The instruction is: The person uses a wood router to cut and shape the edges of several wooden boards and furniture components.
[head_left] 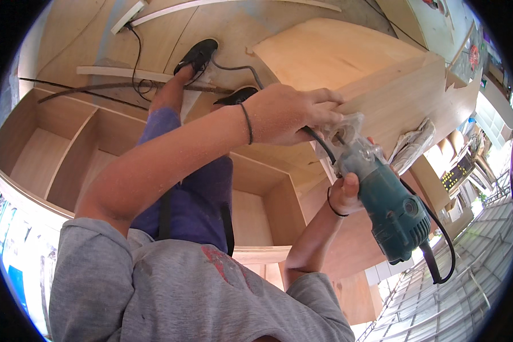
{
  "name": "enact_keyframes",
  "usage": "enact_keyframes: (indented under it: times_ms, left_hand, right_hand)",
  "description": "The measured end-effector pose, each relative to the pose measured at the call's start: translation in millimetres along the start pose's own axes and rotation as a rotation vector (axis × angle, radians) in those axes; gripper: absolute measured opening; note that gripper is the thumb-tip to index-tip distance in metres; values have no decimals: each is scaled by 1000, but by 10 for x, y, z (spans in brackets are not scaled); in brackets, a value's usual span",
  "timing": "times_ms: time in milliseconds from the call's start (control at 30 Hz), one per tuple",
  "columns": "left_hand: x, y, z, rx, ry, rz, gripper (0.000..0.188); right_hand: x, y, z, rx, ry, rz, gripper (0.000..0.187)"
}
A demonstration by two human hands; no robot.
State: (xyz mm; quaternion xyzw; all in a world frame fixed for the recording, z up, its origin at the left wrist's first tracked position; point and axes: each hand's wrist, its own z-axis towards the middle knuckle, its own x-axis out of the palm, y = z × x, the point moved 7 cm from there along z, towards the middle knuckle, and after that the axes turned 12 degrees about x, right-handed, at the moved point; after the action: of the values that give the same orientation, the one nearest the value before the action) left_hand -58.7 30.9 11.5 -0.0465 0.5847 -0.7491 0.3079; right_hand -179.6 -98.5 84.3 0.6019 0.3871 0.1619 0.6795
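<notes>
A teal trim router (390, 211) with a clear plastic base (352, 126) is tilted on its side in front of me, its base end toward my left hand. My right hand (347, 194) is wrapped round the router's body near the base, the thumb on the near side. My left hand (296, 114) reaches across with bent fingers closed at the rim of the clear base; its thumb is hidden. The black power cord (446, 263) loops from the motor end, runs behind the router and passes under my left hand.
A wooden cabinet carcass (68, 154) with compartments lies around my legs. Beyond the router are a large plywood panel (325, 48) and a pale board (404, 97) with crumpled plastic (415, 142). A wood strip (125, 72) and a cable (135, 57) lie near my shoe (198, 56).
</notes>
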Motion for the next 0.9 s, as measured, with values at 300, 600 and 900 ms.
enact_keyframes:
  times_ms: [300,600,900]
  left_hand:
    - [30,-10,-81,-24,-40,-21,47]
    - [53,-34,-68,-33,-79,-7,47]
    - [39,-70,-254,-87,-87,4,54]
  right_hand:
    - [-1,23,-9,-47,32,-103,93]
    - [-32,-4,68,-105,61,-142,93]
    - [99,65,-40,-97,147,-45,89]
